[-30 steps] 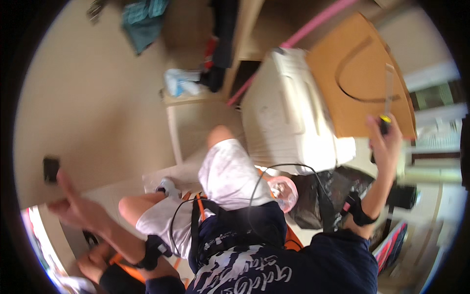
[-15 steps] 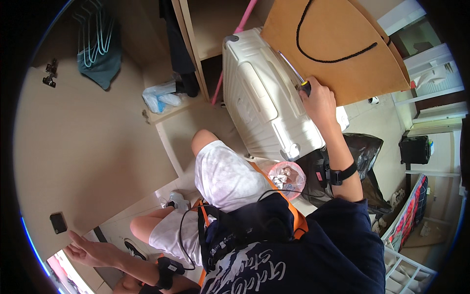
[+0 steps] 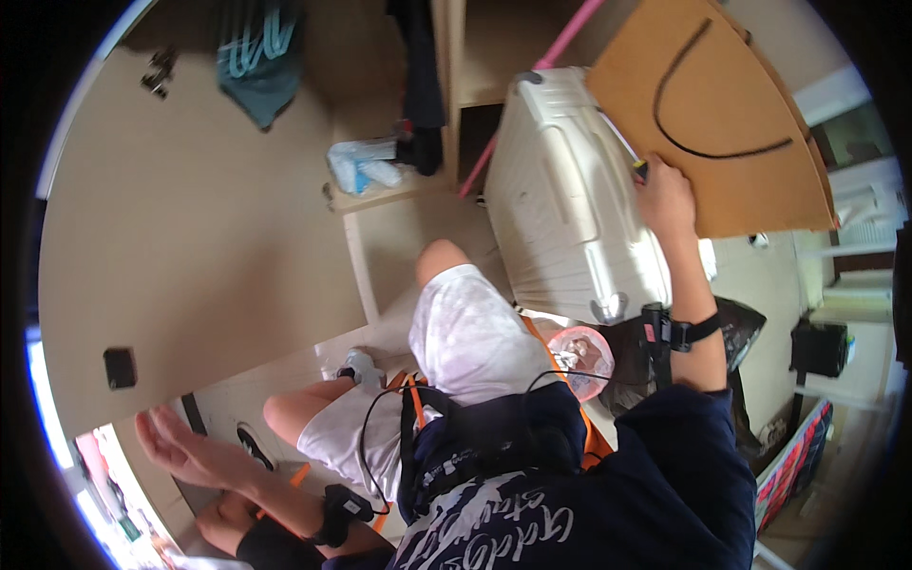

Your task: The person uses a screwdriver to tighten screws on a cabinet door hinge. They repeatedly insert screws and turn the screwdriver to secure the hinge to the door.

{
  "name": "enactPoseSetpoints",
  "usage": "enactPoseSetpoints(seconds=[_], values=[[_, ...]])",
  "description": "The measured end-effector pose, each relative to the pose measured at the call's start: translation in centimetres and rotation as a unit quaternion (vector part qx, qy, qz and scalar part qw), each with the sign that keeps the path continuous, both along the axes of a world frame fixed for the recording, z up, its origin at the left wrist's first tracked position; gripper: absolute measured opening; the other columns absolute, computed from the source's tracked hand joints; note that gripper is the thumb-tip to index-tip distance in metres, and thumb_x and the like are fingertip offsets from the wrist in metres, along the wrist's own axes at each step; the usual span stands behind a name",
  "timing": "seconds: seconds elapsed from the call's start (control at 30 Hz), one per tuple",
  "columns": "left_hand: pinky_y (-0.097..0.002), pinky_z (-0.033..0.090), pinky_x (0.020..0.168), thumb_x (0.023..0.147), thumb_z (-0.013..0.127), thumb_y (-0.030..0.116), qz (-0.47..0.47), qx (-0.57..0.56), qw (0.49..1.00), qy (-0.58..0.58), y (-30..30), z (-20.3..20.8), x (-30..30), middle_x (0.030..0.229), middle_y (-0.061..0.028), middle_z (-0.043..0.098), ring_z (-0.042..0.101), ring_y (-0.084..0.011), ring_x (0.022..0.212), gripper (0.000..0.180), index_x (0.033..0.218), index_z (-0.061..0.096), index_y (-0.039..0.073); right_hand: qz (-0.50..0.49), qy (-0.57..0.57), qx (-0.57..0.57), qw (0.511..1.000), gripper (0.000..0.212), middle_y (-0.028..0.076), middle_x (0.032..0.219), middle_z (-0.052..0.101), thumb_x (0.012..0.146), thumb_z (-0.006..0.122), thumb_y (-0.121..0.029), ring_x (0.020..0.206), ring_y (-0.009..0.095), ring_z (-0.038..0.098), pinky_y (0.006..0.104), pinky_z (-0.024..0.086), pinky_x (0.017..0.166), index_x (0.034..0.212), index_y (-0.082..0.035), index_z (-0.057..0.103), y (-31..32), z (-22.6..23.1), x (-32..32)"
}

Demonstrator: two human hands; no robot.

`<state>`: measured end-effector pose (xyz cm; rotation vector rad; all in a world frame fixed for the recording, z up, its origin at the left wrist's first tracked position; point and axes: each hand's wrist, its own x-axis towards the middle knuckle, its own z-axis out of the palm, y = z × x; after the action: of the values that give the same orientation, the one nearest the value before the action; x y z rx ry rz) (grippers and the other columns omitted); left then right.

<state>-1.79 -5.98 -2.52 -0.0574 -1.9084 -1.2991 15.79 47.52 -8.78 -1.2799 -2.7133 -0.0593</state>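
My right hand (image 3: 668, 198) is closed round the yellow-and-black handle of a screwdriver (image 3: 624, 142). Its metal shaft points up and left, over the edge between a pale ribbed suitcase (image 3: 543, 199) and a large brown paper bag (image 3: 708, 180). At the lower left, my left hand (image 3: 185, 446) is held out with its fingers extended and nothing visible in it. It is close to the lower edge of a broad beige wardrobe door (image 3: 218, 218). A small black rectangular fitting (image 3: 120, 368) sits on that door, just above my left fingertips.
Metal hinge parts (image 3: 159, 73) show at the door's upper left. Teal hangers (image 3: 256, 43) and a blue-white plastic bag (image 3: 366, 166) are in the wardrobe. A pink bin (image 3: 581, 361) stands below the suitcase, beside a black plastic bag (image 3: 731, 332). Another person's knee (image 3: 226, 521) shows lower left.
The view has turned, so the wardrobe and suitcase appear farther right. My left hand's fingers look straighter now, still near the door edge. The screwdriver remains in my right hand.
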Motion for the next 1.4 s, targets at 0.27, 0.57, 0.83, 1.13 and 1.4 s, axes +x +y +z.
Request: enactPoseSetpoints(seconds=[0.27,0.57,0.83,1.13,1.4], values=[[-0.0426,0.044,0.106,0.101,0.050,0.009,-0.049,0.031,0.998,0.002,-2.3,-0.6,0.3,0.136,-0.0203,0.049,0.052,-0.0316,0.125,0.036,0.132,0.042,-0.006,0.029,0.028,-0.043,0.998,0.035,0.027,0.099,0.066,0.086,0.061,-0.012,0.095,0.044,0.063,0.0508,0.050,0.083,0.119,0.000,0.059,1.1,-1.0,0.3],[-0.0453,0.041,0.108,0.099,0.053,0.005,-0.064,0.094,0.993,0.007,-3.4,-0.4,-0.3,0.141,-0.0188,0.045,0.046,-0.0319,0.133,0.038,0.134,0.042,-0.003,0.032,0.088,-0.062,0.994,0.025,0.022,0.089,0.067,0.086,0.064,-0.008,0.087,0.040,0.066,0.0469,0.050,0.076,0.107,0.003,0.057,1.5,-1.0,0.5],[-0.0340,0.049,0.087,0.088,0.063,-0.004,-0.046,-0.124,0.981,0.139,-0.2,-0.9,1.3,0.118,-0.0142,0.058,0.057,-0.0212,0.108,0.036,0.122,0.050,-0.003,0.117,0.364,-0.355,0.853,0.020,0.003,0.077,0.058,0.086,0.068,-0.001,0.056,0.008,0.048,0.0220,0.040,0.051,0.095,-0.004,0.050,-5.5,6.3,-0.1],[-0.0357,0.054,0.069,0.085,0.072,0.018,-0.514,-0.174,0.839,-0.034,10.4,-1.0,6.7,0.093,-0.0091,0.066,0.065,-0.0254,0.081,0.025,0.102,0.066,0.001,0.159,0.294,-0.738,0.586,0.031,0.008,0.076,0.062,0.079,0.072,0.011,0.053,0.010,0.053,0.0230,0.042,0.047,0.090,-0.006,0.047,-24.0,6.5,-3.2],[-0.0315,0.056,0.072,0.085,0.073,0.006,-0.491,-0.088,0.863,-0.080,8.8,-0.8,6.7,0.103,-0.0121,0.071,0.070,-0.0229,0.086,0.018,0.100,0.067,0.000,0.175,0.316,-0.745,0.560,0.021,0.011,0.083,0.064,0.090,0.068,-0.003,0.052,0.010,0.052,0.0231,0.042,0.047,0.093,-0.004,0.047,-27.2,5.8,-4.2]])
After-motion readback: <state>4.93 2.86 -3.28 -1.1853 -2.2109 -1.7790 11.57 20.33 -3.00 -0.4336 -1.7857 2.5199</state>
